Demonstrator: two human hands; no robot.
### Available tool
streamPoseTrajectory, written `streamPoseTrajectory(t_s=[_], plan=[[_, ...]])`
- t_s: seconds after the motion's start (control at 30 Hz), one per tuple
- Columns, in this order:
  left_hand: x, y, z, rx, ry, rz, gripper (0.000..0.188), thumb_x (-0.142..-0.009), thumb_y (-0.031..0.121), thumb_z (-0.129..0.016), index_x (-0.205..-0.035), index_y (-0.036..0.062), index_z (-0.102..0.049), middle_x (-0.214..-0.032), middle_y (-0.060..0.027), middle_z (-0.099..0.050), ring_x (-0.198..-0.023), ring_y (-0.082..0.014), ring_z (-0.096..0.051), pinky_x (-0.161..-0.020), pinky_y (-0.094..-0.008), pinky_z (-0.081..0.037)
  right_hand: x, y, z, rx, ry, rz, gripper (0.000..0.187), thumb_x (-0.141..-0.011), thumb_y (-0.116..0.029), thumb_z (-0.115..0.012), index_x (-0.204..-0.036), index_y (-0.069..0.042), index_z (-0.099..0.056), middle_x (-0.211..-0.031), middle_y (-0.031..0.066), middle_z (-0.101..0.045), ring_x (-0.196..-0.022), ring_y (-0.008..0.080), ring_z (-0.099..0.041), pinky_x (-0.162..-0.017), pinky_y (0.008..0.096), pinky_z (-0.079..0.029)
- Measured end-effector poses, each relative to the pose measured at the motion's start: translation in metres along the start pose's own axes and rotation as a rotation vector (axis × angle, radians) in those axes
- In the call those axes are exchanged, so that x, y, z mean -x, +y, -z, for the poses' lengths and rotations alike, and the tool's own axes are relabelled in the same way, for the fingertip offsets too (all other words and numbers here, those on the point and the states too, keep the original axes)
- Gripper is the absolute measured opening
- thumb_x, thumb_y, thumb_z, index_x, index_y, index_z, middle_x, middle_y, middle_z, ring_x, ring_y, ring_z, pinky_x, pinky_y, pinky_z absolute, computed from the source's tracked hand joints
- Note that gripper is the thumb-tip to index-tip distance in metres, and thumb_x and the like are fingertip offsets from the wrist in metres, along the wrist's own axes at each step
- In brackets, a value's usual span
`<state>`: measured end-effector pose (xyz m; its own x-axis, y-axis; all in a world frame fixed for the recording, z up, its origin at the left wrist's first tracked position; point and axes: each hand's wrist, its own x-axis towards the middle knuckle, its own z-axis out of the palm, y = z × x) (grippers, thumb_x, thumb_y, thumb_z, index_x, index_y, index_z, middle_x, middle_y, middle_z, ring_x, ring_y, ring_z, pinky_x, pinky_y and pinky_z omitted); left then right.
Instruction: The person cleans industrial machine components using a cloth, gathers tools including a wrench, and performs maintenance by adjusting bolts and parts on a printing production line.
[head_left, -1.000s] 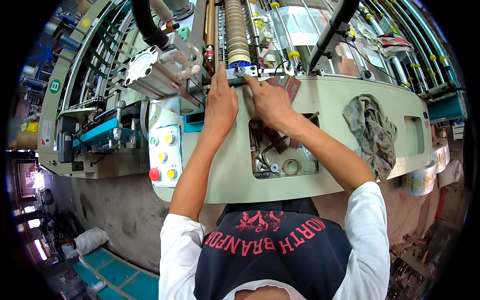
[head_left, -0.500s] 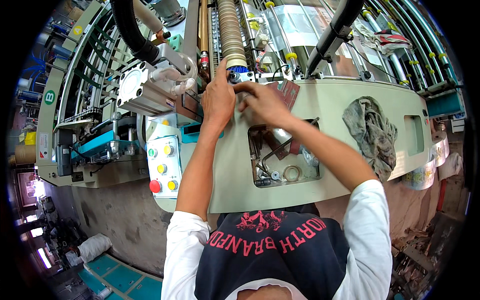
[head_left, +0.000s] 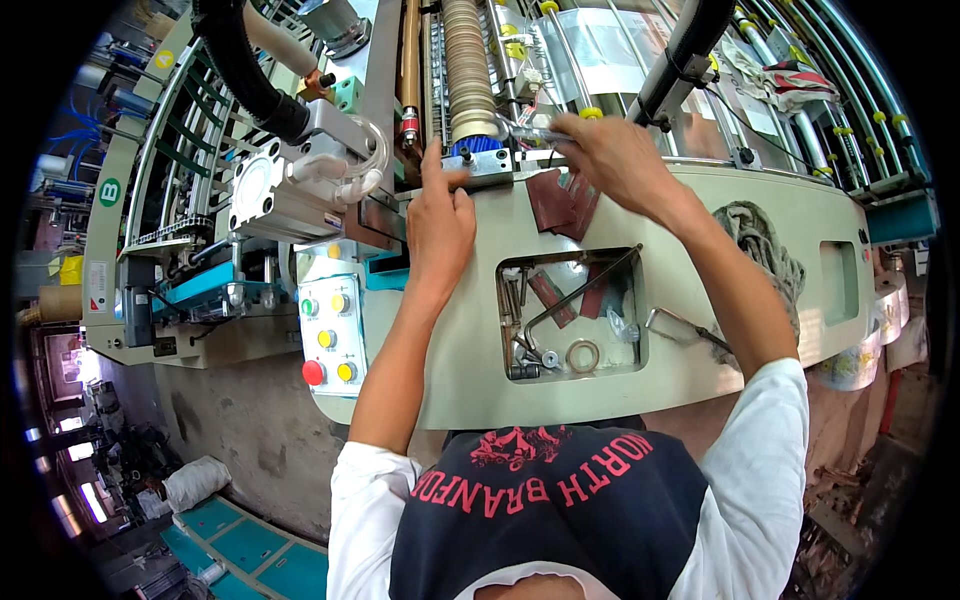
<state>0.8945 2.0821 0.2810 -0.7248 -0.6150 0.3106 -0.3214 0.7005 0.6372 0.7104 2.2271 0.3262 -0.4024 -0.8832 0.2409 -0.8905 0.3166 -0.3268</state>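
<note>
My right hand (head_left: 628,165) is closed on a silver wrench (head_left: 528,132), whose head points left toward the end of a ribbed roller (head_left: 467,85). A blue ring (head_left: 476,146) sits at the roller's near end, above a small metal block (head_left: 485,165) with a dark bolt (head_left: 466,153). My left hand (head_left: 440,225) is beside this block with its index finger stretched up along the block's left side; nothing shows in its grasp. Dark red sandpaper pieces (head_left: 552,203) lie on the cover below my right hand.
The pale green machine cover (head_left: 450,370) has a recess with a long hex key (head_left: 575,303), a ring (head_left: 582,352) and small hardware. Another bent rod (head_left: 690,325) and a grey rag (head_left: 755,235) lie right. A button panel (head_left: 330,330) and pneumatic cylinder (head_left: 270,180) stand left.
My right hand has moved up and right from the block, and a wrench now shows in it. My left hand has shifted slightly down. The sandpaper and the bent rod are now uncovered.
</note>
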Motion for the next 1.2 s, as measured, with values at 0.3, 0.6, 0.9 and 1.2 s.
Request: streamPoseTrajectory(t_s=[0.3, 0.6, 0.9, 1.2], plan=[[-0.020, -0.005, -0.010, 0.100, -0.062, 0.130, 0.072, -0.084, -0.004, -0.049, -0.149, 0.0020, -0.018, -0.129, -0.0252, -0.055, -0.083, -0.0272, -0.069, -0.081, -0.0374, -0.052, 0.055, 0.011, 0.024, -0.006, -0.293, -0.118, 0.020, -0.092, -0.018, -0.056, -0.108, -0.008, -0.059, -0.071, 0.0113, -0.065, -0.069, 0.0319, -0.063, -0.065, 0.0428, -0.047], [-0.023, 0.006, -0.007, 0.001, 0.144, -0.099, 0.066, -0.084, -0.003, -0.057, -0.144, -0.0028, -0.030, -0.101, -0.0223, -0.065, -0.088, -0.0361, -0.063, -0.082, -0.0419, -0.049, 0.103, 0.061, 0.068, -0.081, -0.406, -0.245, 0.022, -0.084, -0.011, -0.060, -0.105, -0.008, -0.060, -0.073, 0.0113, -0.064, -0.072, 0.0304, -0.063, -0.066, 0.0405, -0.046], [-0.047, 0.005, -0.013, -0.031, 0.130, -0.093, 0.038, -0.079, 0.001, -0.070, -0.116, -0.0019, -0.061, -0.091, -0.0193, -0.066, -0.082, -0.0331, -0.065, -0.074, -0.0411, -0.050, 0.117, 0.083, 0.039, 0.082, -0.242, -0.109, 0.016, -0.083, -0.012, -0.063, -0.097, -0.009, -0.069, -0.092, 0.0127, -0.063, -0.091, 0.0336, -0.060, -0.080, 0.0434, -0.048], [-0.046, 0.006, -0.007, 0.027, 0.067, -0.103, 0.032, -0.080, -0.003, -0.067, -0.112, -0.0029, -0.063, -0.092, -0.0192, -0.068, -0.084, -0.0333, -0.067, -0.078, -0.0387, -0.051, 0.169, 0.042, 0.068, 0.062, -0.249, -0.188, 0.019, -0.081, -0.012, -0.066, -0.098, -0.003, -0.064, -0.094, 0.0132, -0.064, -0.091, 0.0314, -0.062, -0.079, 0.0420, -0.048]])
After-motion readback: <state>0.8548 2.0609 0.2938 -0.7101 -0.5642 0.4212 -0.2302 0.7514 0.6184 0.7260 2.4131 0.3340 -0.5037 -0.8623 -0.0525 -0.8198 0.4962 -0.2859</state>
